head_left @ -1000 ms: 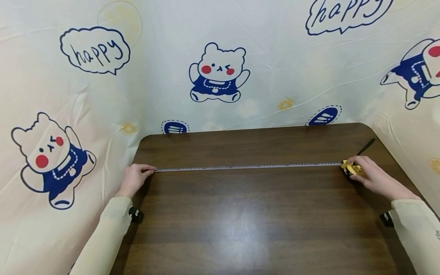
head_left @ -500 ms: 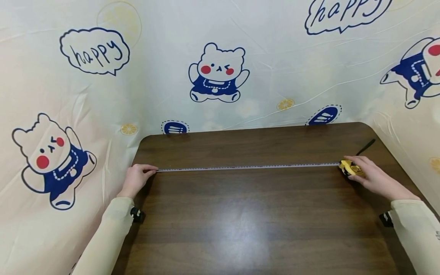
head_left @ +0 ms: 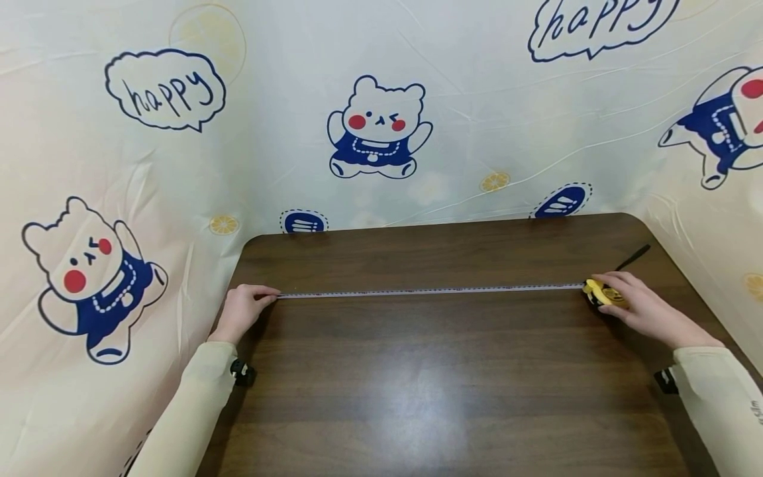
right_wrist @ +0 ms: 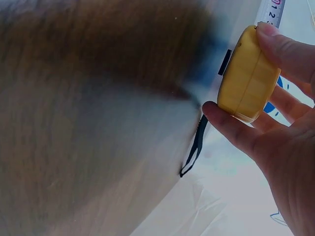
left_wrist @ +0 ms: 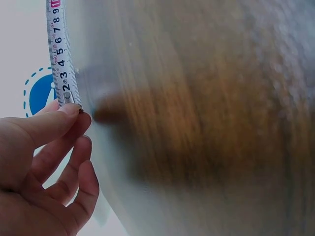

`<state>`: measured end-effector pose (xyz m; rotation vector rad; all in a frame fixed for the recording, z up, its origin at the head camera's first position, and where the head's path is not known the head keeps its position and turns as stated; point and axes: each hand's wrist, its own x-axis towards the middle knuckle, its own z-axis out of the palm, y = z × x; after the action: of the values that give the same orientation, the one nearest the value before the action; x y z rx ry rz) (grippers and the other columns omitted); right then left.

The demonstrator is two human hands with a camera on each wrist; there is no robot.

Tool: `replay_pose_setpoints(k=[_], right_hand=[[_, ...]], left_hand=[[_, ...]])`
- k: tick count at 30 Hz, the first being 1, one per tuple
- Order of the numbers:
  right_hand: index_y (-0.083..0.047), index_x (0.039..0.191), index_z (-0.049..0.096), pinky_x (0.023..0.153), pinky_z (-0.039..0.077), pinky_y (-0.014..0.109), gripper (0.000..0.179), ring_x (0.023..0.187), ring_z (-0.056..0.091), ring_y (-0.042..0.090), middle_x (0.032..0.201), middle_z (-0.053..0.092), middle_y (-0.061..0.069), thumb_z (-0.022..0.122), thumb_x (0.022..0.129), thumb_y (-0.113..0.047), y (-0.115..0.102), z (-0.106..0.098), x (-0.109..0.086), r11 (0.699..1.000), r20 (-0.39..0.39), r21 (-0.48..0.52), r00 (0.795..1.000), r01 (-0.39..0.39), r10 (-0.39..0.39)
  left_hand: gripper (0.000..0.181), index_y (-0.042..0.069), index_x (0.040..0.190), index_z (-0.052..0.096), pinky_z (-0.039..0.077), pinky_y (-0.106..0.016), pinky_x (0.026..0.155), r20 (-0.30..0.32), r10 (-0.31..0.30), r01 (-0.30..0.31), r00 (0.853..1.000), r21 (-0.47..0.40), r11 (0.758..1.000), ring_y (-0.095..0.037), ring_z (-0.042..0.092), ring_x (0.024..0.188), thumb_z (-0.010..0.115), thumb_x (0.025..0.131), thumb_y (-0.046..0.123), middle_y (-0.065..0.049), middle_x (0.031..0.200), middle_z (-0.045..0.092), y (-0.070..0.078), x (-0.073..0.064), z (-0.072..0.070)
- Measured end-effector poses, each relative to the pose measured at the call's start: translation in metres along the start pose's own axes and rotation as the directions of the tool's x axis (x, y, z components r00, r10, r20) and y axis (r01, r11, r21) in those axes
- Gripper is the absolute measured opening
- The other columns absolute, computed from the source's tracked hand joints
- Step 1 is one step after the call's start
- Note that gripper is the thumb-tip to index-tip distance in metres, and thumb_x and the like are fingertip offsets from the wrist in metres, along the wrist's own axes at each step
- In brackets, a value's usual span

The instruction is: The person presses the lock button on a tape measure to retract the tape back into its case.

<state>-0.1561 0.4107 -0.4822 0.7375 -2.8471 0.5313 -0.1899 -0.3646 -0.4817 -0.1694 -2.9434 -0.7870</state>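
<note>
A tape measure with a yellow case (head_left: 602, 293) is gripped by my right hand (head_left: 644, 308) at the right side of the table. Its pale blade (head_left: 429, 291) runs straight across to the left, level with the far part of the table. My left hand (head_left: 241, 311) pinches the hooked end between thumb and forefinger; in the left wrist view the blade (left_wrist: 61, 54) shows its low numbers just beyond the thumb. In the right wrist view thumb and fingers wrap the yellow case (right_wrist: 250, 73), and a black wrist strap (right_wrist: 194, 145) hangs from it.
The brown wooden table (head_left: 417, 371) has rounded far corners. A patterned curtain (head_left: 453, 119) with cartoon bears stands right behind it and along both sides. Dark cameras are strapped at both wrists, the left camera (head_left: 243, 373) near the table's left edge.
The left hand has moved slightly right with the blade's end, and the right hand slightly left with the case. The exposed stretch of blade is a little shorter.
</note>
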Motion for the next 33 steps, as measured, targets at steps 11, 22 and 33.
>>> replay_pose_setpoints(k=[11, 22, 33], right_hand=[[0.007, 0.133, 0.058, 0.084, 0.045, 0.052, 0.062, 0.110, 0.057, 0.043, 0.126, 0.057, 0.028, 0.086, 0.078, 0.003, -0.005, 0.003, 0.006, 1.000, 0.013, 0.005, 1.000, 0.010, -0.010], [0.009, 0.133, 0.057, 0.085, 0.045, 0.058, 0.061, 0.111, 0.055, 0.046, 0.125, 0.057, 0.030, 0.086, 0.079, 0.003, -0.010, 0.004, 0.011, 0.999, 0.022, 0.030, 0.999, 0.028, -0.029], [0.009, 0.132, 0.059, 0.086, 0.046, 0.061, 0.059, 0.111, 0.055, 0.047, 0.125, 0.058, 0.029, 0.086, 0.080, 0.001, -0.017, 0.004, 0.017, 0.999, 0.036, 0.040, 0.999, 0.029, -0.030]], left_hand=[[0.014, 0.005, 0.107, 0.082, 0.055, -0.060, 0.090, 0.025, -0.018, 0.018, 1.000, -0.003, 1.000, -0.042, 0.071, 0.105, 0.072, 0.098, 0.006, -0.019, 0.109, 0.077, 0.002, 0.000, 0.002], [0.014, 0.005, 0.107, 0.082, 0.054, -0.060, 0.093, 0.039, -0.013, 0.013, 0.999, -0.007, 1.000, -0.041, 0.071, 0.106, 0.072, 0.097, 0.006, -0.019, 0.109, 0.077, 0.007, 0.000, 0.001], [0.014, 0.006, 0.107, 0.082, 0.053, -0.059, 0.094, 0.051, -0.007, 0.007, 0.999, -0.013, 1.000, -0.040, 0.071, 0.107, 0.072, 0.098, 0.007, -0.018, 0.109, 0.078, 0.013, 0.000, 0.002]])
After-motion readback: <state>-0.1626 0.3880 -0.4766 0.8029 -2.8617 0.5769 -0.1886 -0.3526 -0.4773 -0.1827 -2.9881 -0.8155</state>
